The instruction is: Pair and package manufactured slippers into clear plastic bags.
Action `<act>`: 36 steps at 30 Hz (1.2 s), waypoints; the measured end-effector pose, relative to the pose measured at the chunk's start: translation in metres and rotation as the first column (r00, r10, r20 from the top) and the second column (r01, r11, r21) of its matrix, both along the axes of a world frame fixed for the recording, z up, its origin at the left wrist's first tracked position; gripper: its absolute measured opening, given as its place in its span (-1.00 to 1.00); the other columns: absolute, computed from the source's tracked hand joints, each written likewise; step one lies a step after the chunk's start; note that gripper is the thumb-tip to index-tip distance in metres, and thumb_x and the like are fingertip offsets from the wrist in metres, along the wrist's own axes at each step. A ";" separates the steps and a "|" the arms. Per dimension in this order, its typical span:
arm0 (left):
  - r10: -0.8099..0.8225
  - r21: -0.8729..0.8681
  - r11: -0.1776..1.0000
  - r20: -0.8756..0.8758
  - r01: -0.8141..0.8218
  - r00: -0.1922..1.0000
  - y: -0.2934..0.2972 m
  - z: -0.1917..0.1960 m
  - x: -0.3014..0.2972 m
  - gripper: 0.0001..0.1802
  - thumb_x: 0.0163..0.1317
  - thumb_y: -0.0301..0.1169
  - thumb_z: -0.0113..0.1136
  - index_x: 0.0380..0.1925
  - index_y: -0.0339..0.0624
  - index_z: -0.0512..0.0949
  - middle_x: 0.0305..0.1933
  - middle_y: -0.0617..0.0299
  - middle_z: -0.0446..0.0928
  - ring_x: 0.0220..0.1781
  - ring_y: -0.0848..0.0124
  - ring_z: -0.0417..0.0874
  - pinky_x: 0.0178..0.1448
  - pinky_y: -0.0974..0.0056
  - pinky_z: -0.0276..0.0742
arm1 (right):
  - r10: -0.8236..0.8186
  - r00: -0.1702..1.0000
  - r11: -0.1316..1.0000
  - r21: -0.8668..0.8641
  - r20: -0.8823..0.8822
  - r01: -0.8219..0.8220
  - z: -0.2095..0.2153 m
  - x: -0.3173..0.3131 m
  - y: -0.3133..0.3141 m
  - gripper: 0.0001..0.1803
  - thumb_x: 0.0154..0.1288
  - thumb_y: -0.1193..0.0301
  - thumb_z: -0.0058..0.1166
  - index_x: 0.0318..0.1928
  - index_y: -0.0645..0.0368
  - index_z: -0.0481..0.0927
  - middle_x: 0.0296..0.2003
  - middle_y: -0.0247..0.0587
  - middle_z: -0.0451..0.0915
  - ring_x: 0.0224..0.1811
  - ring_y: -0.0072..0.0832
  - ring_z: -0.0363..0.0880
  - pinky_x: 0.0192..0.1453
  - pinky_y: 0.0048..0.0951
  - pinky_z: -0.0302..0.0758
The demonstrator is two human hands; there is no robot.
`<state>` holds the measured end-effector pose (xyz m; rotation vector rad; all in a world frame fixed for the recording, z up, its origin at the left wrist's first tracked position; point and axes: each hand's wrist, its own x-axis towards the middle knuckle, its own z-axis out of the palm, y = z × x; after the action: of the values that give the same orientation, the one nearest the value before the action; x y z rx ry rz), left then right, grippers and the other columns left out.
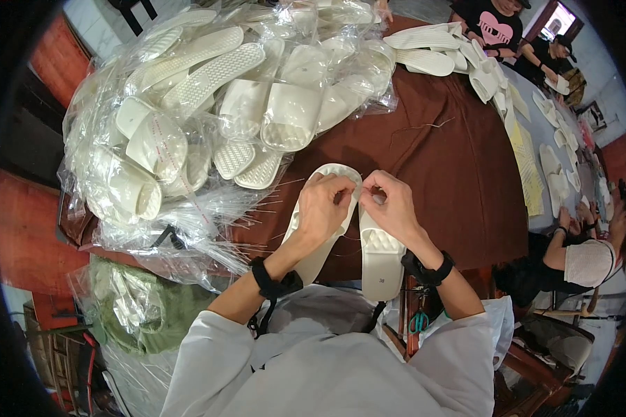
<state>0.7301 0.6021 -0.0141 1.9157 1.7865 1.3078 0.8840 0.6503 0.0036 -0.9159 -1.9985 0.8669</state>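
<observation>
The fingers (346,197) of both hands pinch together at the toe end of a pair of white slippers (368,243), closed on something too small to tell, perhaps a tie joining the two. The left hand (323,208) rests over the left slipper, the right hand (391,205) over the right, steadying the pair soles-up at the near edge of the brown-clothed worktop (452,174). A heap of bagged slippers (209,104) fills the worktop's far left corner, within easy reach.
</observation>
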 end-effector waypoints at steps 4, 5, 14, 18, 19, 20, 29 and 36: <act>-0.009 -0.021 1.000 -0.015 0.009 1.000 -0.002 0.005 0.002 -0.87 -0.06 -0.56 0.23 -0.47 -0.10 0.62 -0.54 0.21 0.54 -0.42 0.20 0.50 -0.31 0.17 0.43 | -0.018 0.999 0.999 0.035 0.040 0.017 -0.002 -0.001 0.000 -0.90 0.03 0.53 0.12 -0.46 0.24 0.45 -0.50 -0.16 0.52 -0.46 -0.30 0.57 -0.36 -0.38 0.48; -0.011 -0.010 1.000 -0.033 0.011 0.999 -0.002 0.005 0.002 -0.87 -0.07 -0.56 0.24 -0.47 -0.10 0.62 -0.56 0.21 0.52 -0.42 0.20 0.49 -0.32 0.16 0.42 | -0.023 0.998 0.998 0.052 0.054 0.021 -0.003 -0.001 0.001 -0.90 0.04 0.52 0.11 -0.45 0.23 0.44 -0.50 -0.16 0.52 -0.46 -0.29 0.57 -0.36 -0.38 0.48; -0.030 -0.111 0.993 0.042 0.034 0.999 -0.001 0.012 0.000 -0.79 0.04 -0.48 0.27 -0.26 -0.09 0.66 -0.43 0.16 0.58 -0.35 0.25 0.56 -0.28 0.24 0.48 | -0.051 0.999 0.999 0.005 0.002 0.051 -0.003 0.007 0.006 -0.90 0.17 0.47 0.11 -0.36 0.24 0.50 -0.43 -0.13 0.55 -0.34 -0.22 0.58 -0.23 -0.32 0.49; -0.056 -0.152 0.984 0.230 0.093 0.972 -0.011 0.022 -0.023 -0.57 0.18 -0.43 0.23 0.07 -0.25 0.47 -0.05 0.00 0.50 -0.15 0.30 0.61 -0.11 0.31 0.52 | -0.231 0.973 0.950 0.212 -0.028 0.231 0.023 0.023 -0.018 -0.90 0.21 0.48 0.10 -0.31 0.26 0.52 -0.39 -0.09 0.56 -0.28 -0.19 0.57 -0.19 -0.32 0.47; -0.025 -0.200 0.978 0.198 0.065 0.980 -0.018 0.031 -0.029 -0.51 0.12 -0.39 0.25 0.09 -0.21 0.45 0.03 -0.03 0.46 -0.13 0.17 0.60 -0.09 0.20 0.52 | -0.264 0.964 0.944 0.197 -0.034 0.266 0.029 0.031 -0.030 -0.91 0.20 0.50 0.10 -0.30 0.26 0.52 -0.38 -0.09 0.56 -0.28 -0.19 0.57 -0.19 -0.32 0.46; -0.023 -0.205 0.977 0.201 0.065 0.979 -0.025 0.035 -0.037 -0.49 0.12 -0.39 0.25 0.11 -0.19 0.43 0.02 -0.04 0.46 -0.09 0.15 0.58 -0.06 0.18 0.51 | -0.297 0.954 0.936 0.184 -0.041 0.300 0.031 0.039 -0.042 -0.91 0.19 0.52 0.10 -0.29 0.26 0.53 -0.36 -0.08 0.56 -0.27 -0.19 0.56 -0.20 -0.33 0.46; -0.082 -0.289 0.952 0.067 0.098 0.994 -0.068 0.001 -0.053 -0.35 0.11 -0.36 0.24 0.18 -0.41 0.27 0.05 -0.20 0.43 0.04 -0.04 0.47 0.13 0.06 0.37 | -0.262 0.957 0.943 0.245 0.123 0.227 -0.013 0.032 -0.122 -0.68 0.14 0.48 0.15 -0.08 0.33 0.50 -0.15 0.08 0.51 -0.12 -0.05 0.49 -0.07 -0.16 0.42; -0.100 -0.284 0.954 -0.014 0.092 0.995 -0.075 -0.007 -0.027 -0.22 0.06 -0.34 0.26 0.23 -0.49 0.16 0.09 -0.20 0.37 0.12 -0.03 0.36 0.19 0.03 0.21 | -0.262 0.922 0.945 0.270 0.286 0.184 -0.018 0.016 -0.104 -0.55 0.23 0.35 0.08 0.02 0.41 0.37 -0.10 0.19 0.43 -0.02 0.11 0.34 0.06 -0.07 0.26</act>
<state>0.7027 0.5272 -0.0210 1.8434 1.7588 0.9387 0.8999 0.5462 -0.0145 -1.1741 -2.1552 0.3543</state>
